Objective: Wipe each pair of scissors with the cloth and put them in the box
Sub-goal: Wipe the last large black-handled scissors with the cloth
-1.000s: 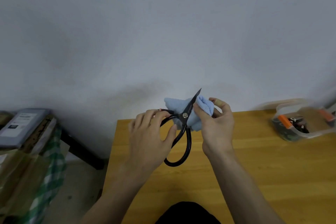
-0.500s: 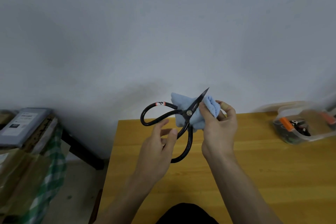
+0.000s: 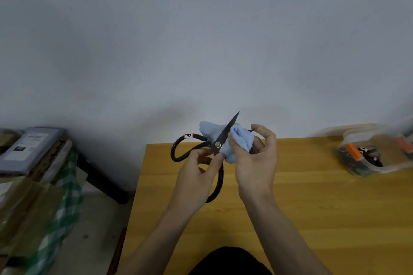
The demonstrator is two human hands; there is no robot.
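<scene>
Above the surface (image 3: 312, 196), the left hand (image 3: 196, 176) pinches the open scissors (image 3: 218, 145) near the pivot while the right hand (image 3: 257, 163) grips the cloth (image 3: 237, 138) around one blade, the box (image 3: 375, 154) well right.

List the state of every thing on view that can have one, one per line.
Scissors: blades apart, held up above the table.
Cloth: bunched around one blade.
Left hand: pinching the scissors near the pivot.
Right hand: gripping the cloth.
Box: lid off, already holding scissors.
Table: box standing at its far right.
</scene>
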